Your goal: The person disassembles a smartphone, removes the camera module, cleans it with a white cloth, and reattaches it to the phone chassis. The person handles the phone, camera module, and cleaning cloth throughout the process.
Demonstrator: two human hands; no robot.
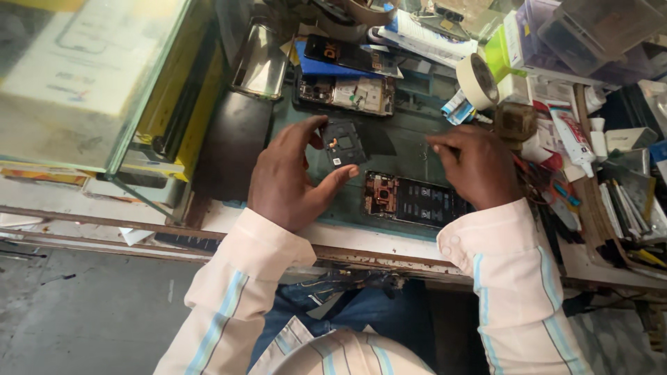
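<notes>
Far to my left stands a glass display case [90, 76], its corner jutting toward the bench, and beside it a dark flat panel [233, 142] lies on the worktop. Above that panel a shiny, reflective phone back [262, 61] leans near the case.

My left hand [288, 177] comes next. It is half closed, thumb below and fingers curled over the top, pinching a small black square cover piece [342, 144] by its left edge and lower corner (there is a little copper-coloured flex showing on its face). The piece is held just above the green work mat [410, 149], tilted slightly toward me.

Behind it, further up the mat, an opened phone [347, 92] lies with its boards bare, and a blue pad with a dark phone [340, 54] on it rests just beyond.

Just beside my left thumb, close to the bench edge, the opened phone body [413, 200] lies flat, camera end to the left, battery bay to the right; my right wrist covers its far end.

My right hand [472, 167] is nearly closed, fingertips bunched and pressed down at the mat; whether they pinch anything I cannot tell, it would be too small to see.

To the right sit a roll of tape [476, 80], a white tube [573, 139], and a crowd of tools [625, 208].
</notes>
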